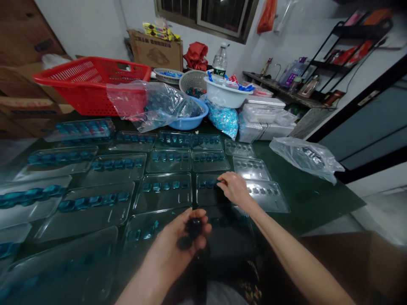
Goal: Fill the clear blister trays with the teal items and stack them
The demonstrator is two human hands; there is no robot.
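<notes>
The fingers (221,182) of the right hand (237,189) were drawn together at the end of a row of small blue pieces (206,184) in a clear plastic tray (206,199), touching that row; whether they gripped a piece could not be told. Just below them, the left hand (171,248) was curled shut around a dark clump (193,228), too shadowed to make out. More clear trays (163,192) with blue pieces lay side by side around the fingers on a dark green surface (305,199). Farther ahead of the fingers stood a blue bowl (190,120) under a clear bag (152,103), a white bowl (224,95), and a red basket (85,87). A second clear bag (305,159) lay off to the right of the fingers.
</notes>
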